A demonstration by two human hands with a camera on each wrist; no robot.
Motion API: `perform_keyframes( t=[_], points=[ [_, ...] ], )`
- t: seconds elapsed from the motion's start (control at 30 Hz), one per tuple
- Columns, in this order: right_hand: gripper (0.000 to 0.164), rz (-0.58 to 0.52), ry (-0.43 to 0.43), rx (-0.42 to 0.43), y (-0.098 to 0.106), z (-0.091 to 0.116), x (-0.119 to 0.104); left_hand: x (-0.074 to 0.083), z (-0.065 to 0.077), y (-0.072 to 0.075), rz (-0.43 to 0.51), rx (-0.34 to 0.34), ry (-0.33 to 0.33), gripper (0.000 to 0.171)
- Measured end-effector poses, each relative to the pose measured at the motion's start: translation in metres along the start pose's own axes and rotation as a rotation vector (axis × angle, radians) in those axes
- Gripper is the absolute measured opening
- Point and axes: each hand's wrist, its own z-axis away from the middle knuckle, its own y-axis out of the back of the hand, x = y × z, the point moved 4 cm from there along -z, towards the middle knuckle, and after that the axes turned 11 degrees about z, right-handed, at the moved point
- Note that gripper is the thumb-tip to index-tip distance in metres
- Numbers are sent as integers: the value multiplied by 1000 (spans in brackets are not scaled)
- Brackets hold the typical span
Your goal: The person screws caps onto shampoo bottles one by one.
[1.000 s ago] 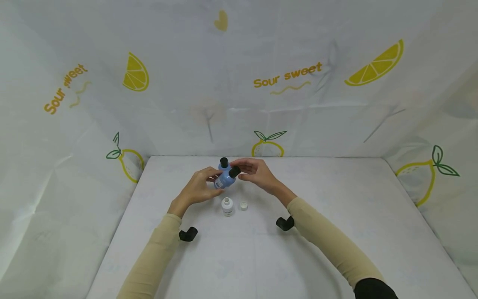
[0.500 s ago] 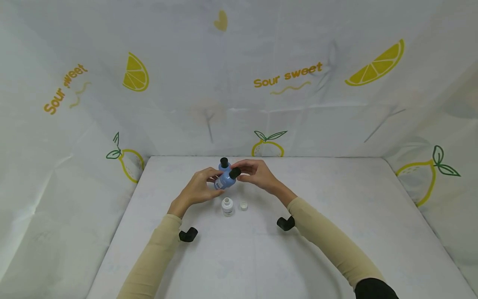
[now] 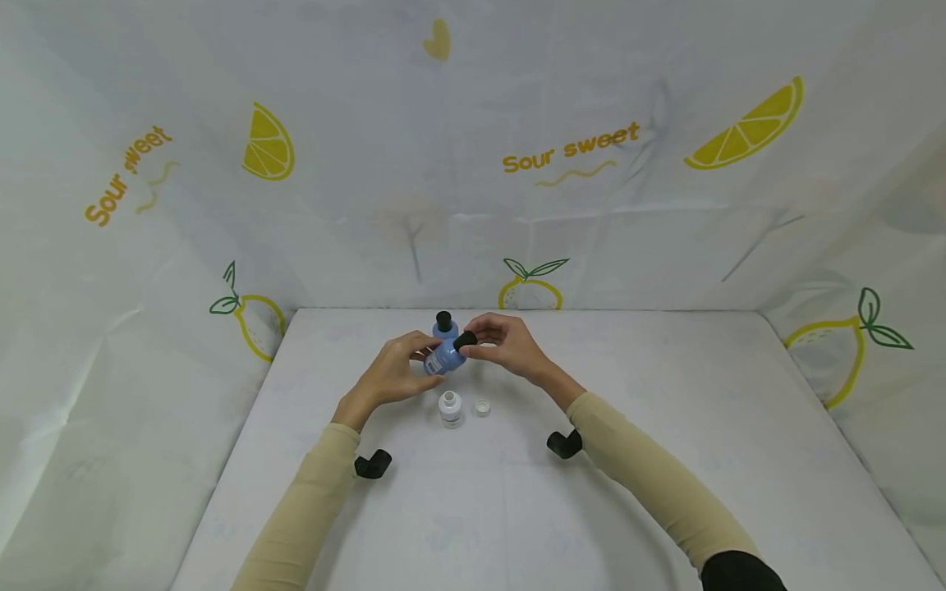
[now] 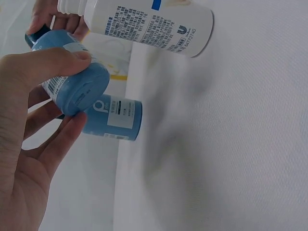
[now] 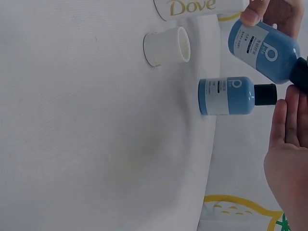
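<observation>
Because the left hand curls round a cylindrical blue plastic bottle, we judge it braced. The right hand pinches its black cap

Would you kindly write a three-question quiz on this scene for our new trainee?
1. Fill in: In the head view, the white cap sits to the ____ of the white bottle.
2. True or false: The white bottle is capped.
3. Which hand grips the body of the tilted blue bottle? A) left B) right C) neither

Key: 1. right; 2. false; 3. A, the left hand.
</observation>
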Motion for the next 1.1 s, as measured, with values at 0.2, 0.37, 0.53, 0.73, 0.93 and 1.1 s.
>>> perform_keyframes(
  t=[0.2, 0.37, 0.53, 0.73, 0.93, 1.1],
  points=[
    [29, -13, -12, 23, -3, -1, 2, 0, 0, 0, -2, 0, -5, 60],
    [26, -17, -20, 30, -4, 0, 1, 1, 0, -1, -9, -2, -16, 60],
    [26, -6, -25, 39, -5, 0, 0, 2, 0, -1, -12, 0, -31, 59],
    [25, -8, -25, 47, -5, 1, 0, 4, 0, -1, -7, -6, -29, 59],
    [24, -24, -22, 46, -6, 1, -2, 2, 0, -1, -5, -8, -2, 59],
    [26, -7, -37, 46, -6, 2, -4, 3, 0, 0, 3, -4, -3, 60]
  ],
)
